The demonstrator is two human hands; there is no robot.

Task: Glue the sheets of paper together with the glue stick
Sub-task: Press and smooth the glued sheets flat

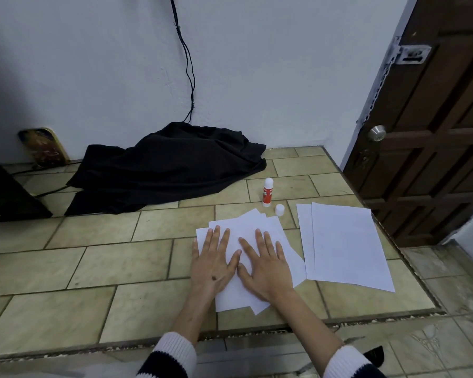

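I found both hands, left hand [212, 264] and right hand [265, 264], flat with fingers [260, 237] spread, pressing the glued sheets [246, 222] beside the glue stick [267, 192]; I judged firm outward smoothing best.

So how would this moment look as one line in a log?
step: pressing sheets | left hand: flat on glued stack | right hand: flat on it | glue stick: upright, uncapped | cap: beside it

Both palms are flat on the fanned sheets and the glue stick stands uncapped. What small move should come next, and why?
Probably lift the right hand off the pressed stack and reach for a loose sheet to its right. Both it and the left hand lie flat on the stack, holding nothing; the glue stick stands open with its cap beside it, and unglued sheets remain.
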